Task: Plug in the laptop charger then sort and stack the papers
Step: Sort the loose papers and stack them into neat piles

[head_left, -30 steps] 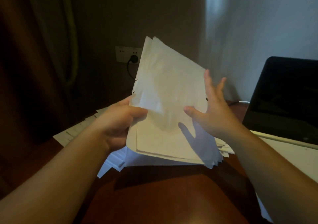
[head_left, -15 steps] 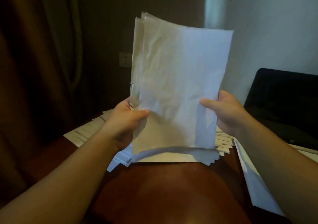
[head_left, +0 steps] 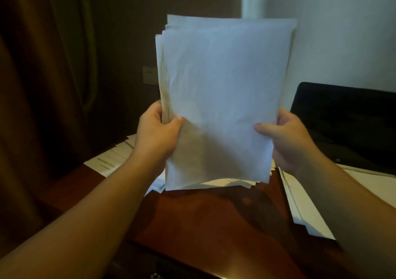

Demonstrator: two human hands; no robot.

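Note:
A sheaf of white papers (head_left: 222,94) stands upright in front of me, above the desk. My left hand (head_left: 157,131) grips its left edge, thumb on the front sheet. My right hand (head_left: 285,137) grips its right edge the same way. The top edges of the sheets are slightly uneven. More loose papers (head_left: 111,160) lie spread on the desk behind and under the sheaf. The black laptop (head_left: 347,120) stands open at the right. A wall socket (head_left: 149,75) shows just left of the sheaf; the charger plug is hidden behind the papers.
A red-brown wooden desk (head_left: 203,225) fills the foreground. Another pile of white sheets (head_left: 304,205) lies at the right under my forearm. A dark curtain (head_left: 42,64) hangs at the left, and a pale wall rises behind the laptop.
The sheaf has been raised from a tilted position to upright. My right hand, open a second ago, now grips the right edge.

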